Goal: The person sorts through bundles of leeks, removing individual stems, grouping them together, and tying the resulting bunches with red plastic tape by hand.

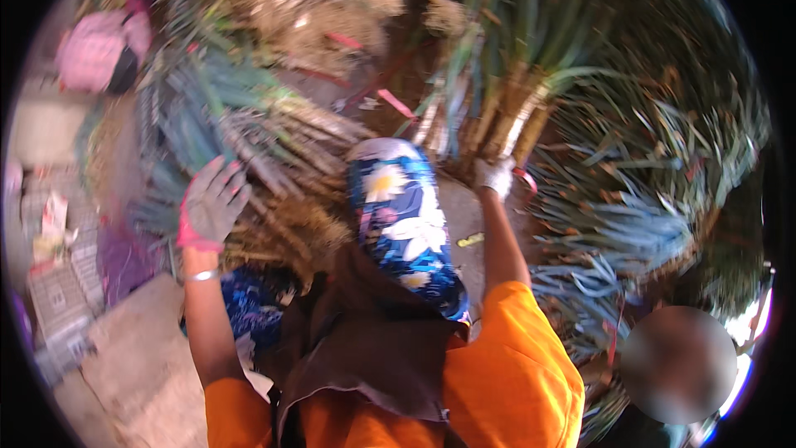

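My right hand (pixel 495 177), in a pale work glove, grips the lower end of a bunch of leeks or large green onions (pixel 511 115). Their white stalks rise from the hand, and the green leaves fan out beyond. My left hand (pixel 214 204), in a grey glove with a pink cuff, holds nothing. Its fingers are slightly apart above the leaves of a second heap of the same plants (pixel 273 130), whose stalks point towards my knee. Whether it touches those leaves I cannot tell. Motion blurs much of the view.
Large stacks of leafy bunches (pixel 653 155) line the right side. Root ends of more stalks (pixel 336 12) lie ahead, with red ties (pixel 396 103) on the ground. A person in pink (pixel 102 53) is at far left, another person (pixel 679 364) at lower right. Cartons (pixel 59 298) stand left.
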### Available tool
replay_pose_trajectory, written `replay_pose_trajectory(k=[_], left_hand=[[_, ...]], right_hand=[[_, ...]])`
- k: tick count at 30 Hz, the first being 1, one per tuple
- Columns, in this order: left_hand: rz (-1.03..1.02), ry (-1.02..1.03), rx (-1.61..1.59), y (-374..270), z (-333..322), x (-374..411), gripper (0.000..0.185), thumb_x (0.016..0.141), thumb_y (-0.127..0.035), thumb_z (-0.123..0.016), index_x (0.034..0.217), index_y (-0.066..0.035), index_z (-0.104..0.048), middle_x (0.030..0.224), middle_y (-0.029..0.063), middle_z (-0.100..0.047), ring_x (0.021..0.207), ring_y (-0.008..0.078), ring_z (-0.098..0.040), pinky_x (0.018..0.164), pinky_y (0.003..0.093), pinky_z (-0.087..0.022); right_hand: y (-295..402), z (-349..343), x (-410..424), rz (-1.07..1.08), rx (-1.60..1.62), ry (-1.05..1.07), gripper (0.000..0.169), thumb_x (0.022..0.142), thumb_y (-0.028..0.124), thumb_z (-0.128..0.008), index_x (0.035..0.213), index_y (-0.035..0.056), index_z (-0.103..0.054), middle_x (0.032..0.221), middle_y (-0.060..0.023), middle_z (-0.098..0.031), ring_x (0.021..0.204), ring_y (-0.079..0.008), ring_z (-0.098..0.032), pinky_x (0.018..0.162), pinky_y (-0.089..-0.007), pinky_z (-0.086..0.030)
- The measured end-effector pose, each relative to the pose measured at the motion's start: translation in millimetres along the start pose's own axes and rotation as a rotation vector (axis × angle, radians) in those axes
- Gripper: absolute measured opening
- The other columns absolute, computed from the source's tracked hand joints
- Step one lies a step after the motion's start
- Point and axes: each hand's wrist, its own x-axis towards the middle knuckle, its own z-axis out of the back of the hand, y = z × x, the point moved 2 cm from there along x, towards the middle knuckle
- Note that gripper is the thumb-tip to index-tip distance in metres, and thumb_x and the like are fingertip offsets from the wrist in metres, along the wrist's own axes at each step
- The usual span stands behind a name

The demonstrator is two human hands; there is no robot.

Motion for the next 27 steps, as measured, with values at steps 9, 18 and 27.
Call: replay_pose_trajectory(k=[9,18,27], left_hand=[[0.036,-0.076,0.213,-40,70,-8,0.041,0.096,-0.038,-0.050,0.124,-0.009,-0.055,0.115,0.0092,-0.064,0.100,0.0226,-0.062,0.090,0.0376,-0.050],[-0.033,-0.028,0.047,-33,111,26,0.042,0.097,-0.039,-0.048,0.127,-0.010,-0.053,0.119,0.0098,-0.061,0.102,0.0214,-0.059,0.094,0.0387,-0.047],[-0.165,-0.083,-0.071,-73,130,8,0.041,0.096,-0.036,-0.050,0.125,-0.007,-0.054,0.112,0.0074,-0.063,0.097,0.0192,-0.059,0.088,0.0370,-0.048]], right_hand=[[50,30,-7,0.775,0.225,-0.244,0.051,0.077,0.021,-0.069,0.122,0.0018,-0.056,0.098,-0.0166,-0.064,0.087,-0.0308,-0.064,0.081,-0.0391,-0.051],[340,-4,-158,1.294,-0.283,0.673,0.031,0.085,0.020,-0.061,0.111,0.0026,-0.063,0.098,-0.0137,-0.069,0.090,-0.0185,-0.065,0.081,-0.0294,-0.050],[222,-284,-206,0.760,-0.019,0.938,0.043,0.083,0.030,-0.060,0.112,-0.0009,-0.064,0.098,-0.0151,-0.069,0.089,-0.0235,-0.065,0.083,-0.0334,-0.051]])
